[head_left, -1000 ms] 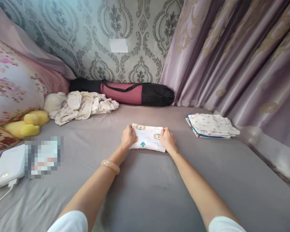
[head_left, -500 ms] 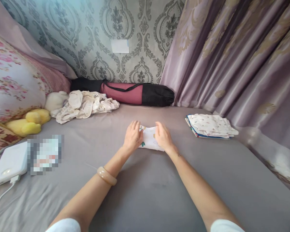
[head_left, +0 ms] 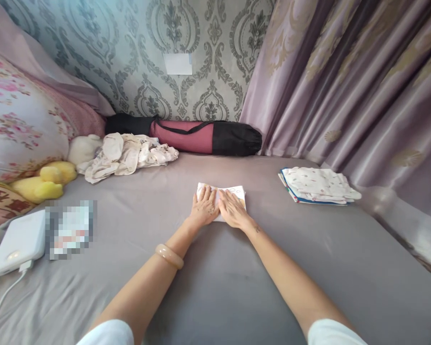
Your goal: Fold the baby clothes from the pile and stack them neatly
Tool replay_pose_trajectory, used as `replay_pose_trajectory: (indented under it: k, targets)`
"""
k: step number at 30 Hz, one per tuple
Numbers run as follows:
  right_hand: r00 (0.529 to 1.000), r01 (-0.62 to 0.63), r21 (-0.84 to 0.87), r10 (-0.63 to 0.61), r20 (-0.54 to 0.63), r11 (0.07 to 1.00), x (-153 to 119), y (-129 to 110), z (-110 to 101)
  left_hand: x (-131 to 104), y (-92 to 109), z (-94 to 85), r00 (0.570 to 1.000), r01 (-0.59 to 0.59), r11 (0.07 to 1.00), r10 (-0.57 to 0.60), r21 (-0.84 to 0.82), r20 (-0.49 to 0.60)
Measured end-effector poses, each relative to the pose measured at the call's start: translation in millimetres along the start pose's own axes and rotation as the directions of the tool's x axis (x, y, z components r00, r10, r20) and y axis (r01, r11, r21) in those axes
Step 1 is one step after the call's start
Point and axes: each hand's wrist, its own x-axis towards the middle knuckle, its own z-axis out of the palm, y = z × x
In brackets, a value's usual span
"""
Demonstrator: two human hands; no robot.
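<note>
Folded cloth [head_left: 240,190] lies on the bed [head_left: 208,306] under both hands, whose fingers [head_left: 207,192] are laid flat, slightly spread and pinching nothing; the left hand [head_left: 203,209] covers its left part and the right hand [head_left: 232,210] its right, the two meeting or nearly so over the middle; from my distant seat I judge this to be a pressing-flat step, so I would share the weight evenly between both palms, stroke lightly from the middle toward the edges, and mind the corners; cloth this soft could bunch if I pushed harder on one side.

Around it the grey sheet [head_left: 345,249] is fairly smooth, more wrinkled at left, where a corded white device [head_left: 19,247] sits; a stack of folded cloths [head_left: 319,184] lies well apart at right; farther back I see a crumpled heap of cloth [head_left: 124,155] beside a pink-and-black bag [head_left: 183,136], then patterned wallpaper [head_left: 129,72] and a mauve curtain [head_left: 345,96].
</note>
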Motion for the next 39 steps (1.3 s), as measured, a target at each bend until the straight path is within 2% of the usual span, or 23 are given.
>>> replay_pose_trajectory:
  k: [6, 12, 17, 20, 23, 30, 32, 34, 35, 37, 38, 39]
  targets:
    - [0.997, 0.008, -0.119, -0.016, -0.073, 0.993, -2.4, 12.7, 6.1, 0.4, -2.4, 3.5, 0.997, 0.061, 0.996, -0.064, -0.065, -0.049]
    - [0.978, -0.137, -0.156, 0.108, -0.178, 0.978, -2.1, 12.7, 12.3, -1.8, -11.1, 4.0, 0.986, 0.148, 0.985, -0.155, -0.093, -0.069]
    - [0.959, -0.234, -0.126, 0.208, -0.193, 0.964, -1.2, 11.8, 11.6, -3.3, -17.9, 6.9, 0.986, 0.134, 0.988, -0.141, -0.072, -0.095]
    - [0.939, -0.305, -0.08, 0.285, -0.194, 0.949, -1.1, 11.6, 9.6, -4.2, -17.9, 5.5, 0.986, 0.149, 0.987, -0.153, -0.059, -0.072]
    - [0.935, -0.324, -0.062, 0.309, -0.176, 0.944, -1.6, 13.2, 8.5, -5.4, -22.3, 2.4, 0.99, 0.134, 0.99, -0.135, -0.053, -0.029]
    - [0.959, -0.269, -0.044, 0.263, -0.106, 0.962, -5.5, 30.5, -1.4, -1.7, -59.9, -10.0, 0.999, -0.005, 0.998, 0.008, -0.066, 0.043]
    - [0.951, -0.273, -0.033, 0.264, -0.162, 0.962, -6.8, 28.9, -10.3, -0.9, -61.2, -19.0, 1.0, 0.015, 0.995, -0.017, -0.103, -0.022]
    - [0.928, -0.238, -0.061, 0.209, -0.308, 0.969, -8.1, 20.4, -19.1, -2.3, -51.6, -27.1, 0.977, 0.044, 0.994, -0.064, -0.097, -0.206]
    - [0.911, -0.196, -0.092, 0.146, -0.387, 0.976, -8.7, 14.5, -22.1, -3.7, -43.9, -29.3, 0.948, 0.035, 0.997, -0.055, -0.069, -0.312]
    - [0.882, -0.096, -0.172, 0.004, -0.472, 0.98, -9.7, 3.2, -22.7, -7.1, -27.7, -27.7, 0.896, -0.062, 0.998, 0.066, 0.024, -0.44]
    - [0.885, -0.061, -0.204, -0.042, -0.464, 0.977, -10.0, -0.6, -20.0, -8.6, -21.3, -23.8, 0.885, -0.121, 0.99, 0.139, 0.069, -0.445]
    - [0.904, -0.04, -0.225, -0.061, -0.423, 0.973, -10.2, -2.7, -15.5, -9.7, -16.9, -18.5, 0.891, -0.166, 0.981, 0.192, 0.099, -0.412]
